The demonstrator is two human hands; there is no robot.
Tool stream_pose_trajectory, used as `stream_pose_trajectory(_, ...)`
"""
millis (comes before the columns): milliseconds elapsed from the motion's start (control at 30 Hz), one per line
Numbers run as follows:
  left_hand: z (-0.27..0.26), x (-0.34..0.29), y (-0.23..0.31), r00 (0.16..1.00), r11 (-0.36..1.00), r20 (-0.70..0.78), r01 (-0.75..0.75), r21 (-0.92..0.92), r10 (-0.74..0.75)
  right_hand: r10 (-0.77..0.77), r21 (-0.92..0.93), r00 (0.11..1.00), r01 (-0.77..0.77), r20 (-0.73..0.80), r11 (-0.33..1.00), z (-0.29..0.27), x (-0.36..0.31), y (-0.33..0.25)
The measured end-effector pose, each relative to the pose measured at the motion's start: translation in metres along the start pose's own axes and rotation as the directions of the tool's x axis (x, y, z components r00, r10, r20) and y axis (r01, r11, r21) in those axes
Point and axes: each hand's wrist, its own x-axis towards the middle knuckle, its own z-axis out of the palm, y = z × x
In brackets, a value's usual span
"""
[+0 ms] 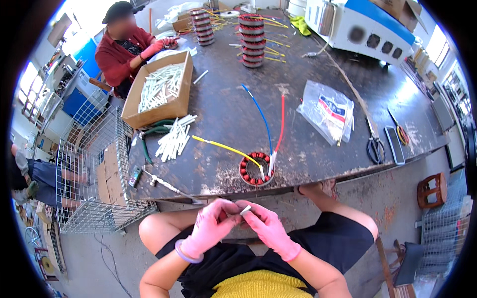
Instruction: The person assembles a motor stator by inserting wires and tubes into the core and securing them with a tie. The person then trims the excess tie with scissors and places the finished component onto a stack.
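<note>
My left hand (211,227) and my right hand (268,229), both in pink gloves, meet over my lap just off the table's near edge. A short white sleeve (245,210) sticks out from the pinched fingers of my right hand. The left hand's fingers are closed against the right fingertips; what they hold is hidden. Beyond them, close to the edge, lies a ring-shaped motor stator (243,174) with red windings. A yellow wire (223,145), a blue wire (259,110) and a red wire (282,119) rise from it, with white sleeving at their bases.
Left on the dark table (218,104) are loose white sleeves (174,139), a cardboard box (130,117) of sleeves and a lighter (134,176). Stacked stators (252,42) stand behind. Right are a plastic bag (323,111), scissors (375,149) and a phone (394,145). A co-worker (117,54) sits far left.
</note>
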Motion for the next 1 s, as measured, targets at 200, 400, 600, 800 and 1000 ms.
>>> stream_pose_trajectory(200,0.009,0.005,0.003,0.868,0.787,0.173,-0.495,0.368,0.465,0.022,-0.016,0.986,-0.025,-0.168,1.0,-0.026,-0.018,0.006)
stream_pose_trajectory(400,0.007,0.077,0.014,0.695,0.479,0.249,-0.668,0.57,0.674,0.116,-0.238,0.988,-0.138,-0.104,0.962,-0.053,-0.006,0.02)
stream_pose_trajectory(600,0.012,0.092,-0.005,0.724,0.596,0.275,-0.682,0.424,0.633,0.086,-0.413,0.983,-0.148,-0.164,0.899,-0.045,0.007,0.02)
stream_pose_trajectory(800,0.014,0.092,-0.007,0.741,0.657,0.216,-0.666,0.354,0.635,0.099,-0.441,0.983,-0.159,-0.158,0.883,-0.044,0.006,0.022)
stream_pose_trajectory(1000,0.015,0.095,-0.01,0.718,0.636,0.208,-0.689,0.346,0.664,0.065,-0.456,0.987,-0.127,-0.15,0.881,-0.047,0.008,0.025)
